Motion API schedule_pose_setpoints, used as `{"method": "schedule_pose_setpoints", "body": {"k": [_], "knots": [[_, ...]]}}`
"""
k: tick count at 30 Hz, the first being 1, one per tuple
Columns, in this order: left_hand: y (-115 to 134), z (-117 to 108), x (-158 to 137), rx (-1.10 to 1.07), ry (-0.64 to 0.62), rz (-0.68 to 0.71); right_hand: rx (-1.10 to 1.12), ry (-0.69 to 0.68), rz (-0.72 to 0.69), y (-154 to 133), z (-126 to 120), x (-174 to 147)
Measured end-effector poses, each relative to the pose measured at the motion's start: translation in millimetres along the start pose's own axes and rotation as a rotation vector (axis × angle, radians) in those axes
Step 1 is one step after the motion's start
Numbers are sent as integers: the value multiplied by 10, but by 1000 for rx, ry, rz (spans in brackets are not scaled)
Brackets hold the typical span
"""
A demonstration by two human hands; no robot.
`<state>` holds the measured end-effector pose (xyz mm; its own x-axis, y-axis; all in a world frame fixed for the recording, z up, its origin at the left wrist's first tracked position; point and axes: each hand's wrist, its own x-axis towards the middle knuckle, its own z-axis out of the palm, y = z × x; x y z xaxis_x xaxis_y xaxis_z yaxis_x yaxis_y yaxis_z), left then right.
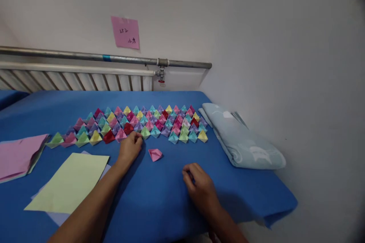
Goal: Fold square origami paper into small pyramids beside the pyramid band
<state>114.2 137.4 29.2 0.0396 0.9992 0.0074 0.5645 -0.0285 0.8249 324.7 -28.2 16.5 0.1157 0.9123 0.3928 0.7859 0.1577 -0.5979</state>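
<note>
My left hand reaches to the front row of folded paper boats, its fingers closed together. Its fingertips are beside a green paper boat, with a pink paper boat on the other side. Whatever they may hold is hidden. A single pink paper boat lies apart, in front of the rows and between my hands. My right hand rests low over the blue cover, fingers curled into a loose fist with nothing seen in it.
Several rows of coloured paper boats cross the blue-covered surface. Yellow-green paper sheets lie under my left forearm; a pink paper stack is farther left. A folded light-blue cloth lies right, near the wall. A radiator stands behind.
</note>
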Motion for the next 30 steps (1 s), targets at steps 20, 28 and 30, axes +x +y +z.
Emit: {"method": "schedule_pose_setpoints", "body": {"k": [20, 28, 30], "knots": [[-234, -331, 14, 326, -342, 136, 269, -160, -170, -100, 417, 682], [-206, -353, 17, 361, -383, 131, 289, -168, -194, -80, 422, 733], [-202, -352, 15, 362, -384, 126, 278, -126, -152, -82, 427, 728]]}}
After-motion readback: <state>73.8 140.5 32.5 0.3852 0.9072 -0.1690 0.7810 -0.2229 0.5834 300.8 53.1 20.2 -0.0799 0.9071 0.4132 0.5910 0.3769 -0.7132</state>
